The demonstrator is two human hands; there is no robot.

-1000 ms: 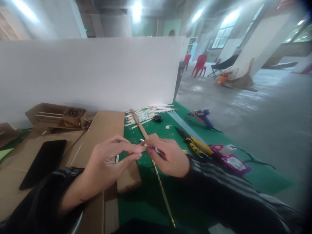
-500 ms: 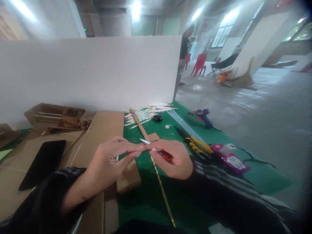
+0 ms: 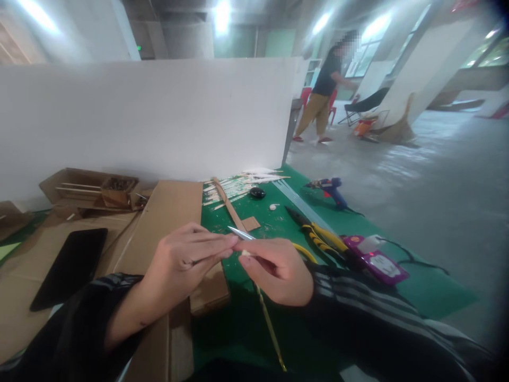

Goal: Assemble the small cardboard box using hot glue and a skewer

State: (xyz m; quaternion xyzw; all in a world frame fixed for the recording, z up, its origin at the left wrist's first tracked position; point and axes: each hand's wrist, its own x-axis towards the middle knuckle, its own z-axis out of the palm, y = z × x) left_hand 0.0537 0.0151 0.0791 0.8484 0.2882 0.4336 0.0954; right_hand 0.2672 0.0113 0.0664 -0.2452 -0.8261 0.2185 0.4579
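Silvery metal, a pointed tip point(image 3: 242, 233) is jutting past my right hand point(image 3: 280, 268), whose thumb and forefinger are pinching a small pale piece point(image 3: 246, 253). My left hand point(image 3: 185, 260) is pressing its fingers together alongside; I cannot tell what they are hiding. Beyond, pliers point(image 3: 318, 233) and white-flecked sticks point(image 3: 222, 195) are lying on the green bench point(image 3: 437, 289). Farther off, a person point(image 3: 324, 87) is standing near red chairs point(image 3: 305, 96).
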